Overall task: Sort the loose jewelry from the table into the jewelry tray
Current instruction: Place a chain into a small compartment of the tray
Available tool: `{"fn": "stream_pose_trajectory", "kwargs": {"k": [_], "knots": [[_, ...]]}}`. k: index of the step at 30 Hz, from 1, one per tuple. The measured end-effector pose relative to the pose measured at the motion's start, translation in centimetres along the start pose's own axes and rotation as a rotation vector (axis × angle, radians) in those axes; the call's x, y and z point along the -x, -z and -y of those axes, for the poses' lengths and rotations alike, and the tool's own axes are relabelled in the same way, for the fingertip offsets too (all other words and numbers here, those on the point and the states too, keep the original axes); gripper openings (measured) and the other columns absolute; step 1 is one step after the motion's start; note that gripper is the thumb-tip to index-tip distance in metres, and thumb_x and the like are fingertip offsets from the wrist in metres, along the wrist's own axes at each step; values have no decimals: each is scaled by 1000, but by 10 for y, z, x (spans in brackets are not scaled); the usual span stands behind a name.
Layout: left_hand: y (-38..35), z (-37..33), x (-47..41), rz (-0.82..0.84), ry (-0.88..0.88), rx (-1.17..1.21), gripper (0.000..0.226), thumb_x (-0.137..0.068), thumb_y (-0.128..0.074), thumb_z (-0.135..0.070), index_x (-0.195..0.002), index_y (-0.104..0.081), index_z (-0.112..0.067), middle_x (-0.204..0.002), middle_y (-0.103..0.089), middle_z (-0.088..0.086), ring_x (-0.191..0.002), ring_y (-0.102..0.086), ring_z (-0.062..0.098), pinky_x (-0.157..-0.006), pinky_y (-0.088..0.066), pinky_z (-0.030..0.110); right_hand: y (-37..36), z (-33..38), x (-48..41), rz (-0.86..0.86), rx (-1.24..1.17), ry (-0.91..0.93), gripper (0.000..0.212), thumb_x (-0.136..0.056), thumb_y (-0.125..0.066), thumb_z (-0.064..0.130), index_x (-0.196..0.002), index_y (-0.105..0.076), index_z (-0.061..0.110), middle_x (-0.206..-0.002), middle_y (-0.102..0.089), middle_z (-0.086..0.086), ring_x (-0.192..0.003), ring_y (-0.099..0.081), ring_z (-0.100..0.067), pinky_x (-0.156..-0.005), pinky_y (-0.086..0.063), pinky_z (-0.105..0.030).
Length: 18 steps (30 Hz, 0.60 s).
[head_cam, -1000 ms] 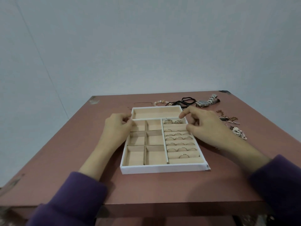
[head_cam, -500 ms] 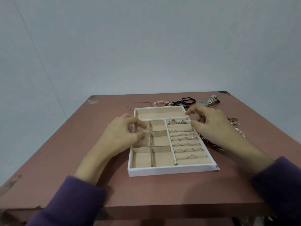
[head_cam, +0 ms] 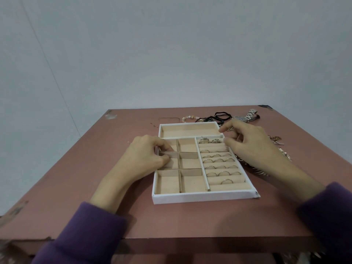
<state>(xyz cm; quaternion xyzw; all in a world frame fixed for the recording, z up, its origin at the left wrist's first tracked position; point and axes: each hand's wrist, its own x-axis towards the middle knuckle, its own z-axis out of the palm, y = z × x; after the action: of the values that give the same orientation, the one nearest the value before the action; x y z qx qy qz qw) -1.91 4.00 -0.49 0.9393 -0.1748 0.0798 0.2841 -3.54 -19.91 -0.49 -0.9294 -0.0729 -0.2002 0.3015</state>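
Note:
The white jewelry tray [head_cam: 200,198] with beige compartments lies mid-table. Several rings [head_cam: 217,161] sit in the ring rows on its right side; the square cells on the left and the long far cell hold nothing. My left hand [head_cam: 144,157] is curled over the tray's left wall, fingers pinching it by a divider. My right hand [head_cam: 253,145] hovers at the tray's far right corner with thumb and index finger apart and the thumb near the right wall. A bit of gold chain [head_cam: 230,129] shows beneath its fingers.
Loose pieces lie behind and right of the tray: a bead bracelet [head_cam: 188,118], black cords [head_cam: 221,116], a metal watch [head_cam: 245,117], gold pieces [head_cam: 276,140] and a chain [head_cam: 257,171] partly under my right wrist. The table's front edge is near.
The tray has slid a little to the right and toward me. My left hand went from the tray's far left corner to mid-wall and closed on it. My right hand shifted slightly right.

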Motion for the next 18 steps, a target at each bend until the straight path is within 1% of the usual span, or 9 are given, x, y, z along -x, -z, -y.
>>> {"fn": "stream_pose_trajectory", "kwargs": {"k": [2,3,7,9,11,13,15,18], "knots": [[0,0,1,-2,-9,10,17,-72,-64,-10,-75,-71,-26,-59,-57,-16,-57,-51,-8,-52,-36,5,0,0,0,4,-5,5,19,-83,-55,12,-96,-60,25,-74,-66,-12,-69,-57,-20,-74,-48,-35],[0,0,1,-1,-12,16,17,-72,-64,-10,-73,-71,-26,-60,-59,-14,-57,-50,-9,-52,-36,5,0,0,0,7,-6,7,19,-83,-55,12,-96,-60,25,-74,-66,-12,-69,-57,-21,-74,-48,-35],[1,1,2,2,-14,32,23,-70,-65,-12,-63,-66,-33,-69,-67,-6,-57,-51,-6,-52,-36,5,1,1,0,9,-1,11,19,-84,-55,13,-98,-60,25,-75,-66,-12,-70,-57,-21,-74,-48,-35],[2,0,2,10,-15,33,24,-70,-65,-12,-61,-64,-34,-65,-65,-9,-56,-51,-6,-52,-36,4,1,1,0,10,-1,8,19,-84,-55,14,-97,-60,26,-75,-66,-11,-70,-58,-20,-75,-49,-36],[2,0,2,22,-21,39,19,-71,-66,-13,-63,-65,-30,-63,-63,-11,-56,-51,-6,-52,-37,4,1,1,0,9,-5,6,19,-83,-55,14,-96,-60,27,-75,-66,-11,-71,-58,-21,-74,-48,-36],[1,1,2,23,-19,61,13,-72,-69,-17,-63,-67,-26,-64,-66,-7,-56,-51,-1,-52,-38,5,2,2,1,4,-11,-4,21,-83,-54,11,-96,-60,26,-75,-66,-12,-71,-58,-21,-72,-47,-34],[1,2,1,14,-22,77,11,-73,-71,-21,-64,-67,-26,-66,-68,-6,-58,-52,-1,-54,-39,4,2,3,1,6,-7,-10,26,-81,-53,7,-98,-60,25,-74,-66,-13,-68,-57,-22,-68,-45,-32],[1,4,1,0,-32,69,13,-73,-73,-24,-64,-65,-30,-69,-66,-13,-65,-53,-5,-58,-38,2,2,5,2,9,13,-13,31,-78,-51,2,-99,-61,23,-66,-60,-9,-60,-49,-14,-66,-44,-32]]}}
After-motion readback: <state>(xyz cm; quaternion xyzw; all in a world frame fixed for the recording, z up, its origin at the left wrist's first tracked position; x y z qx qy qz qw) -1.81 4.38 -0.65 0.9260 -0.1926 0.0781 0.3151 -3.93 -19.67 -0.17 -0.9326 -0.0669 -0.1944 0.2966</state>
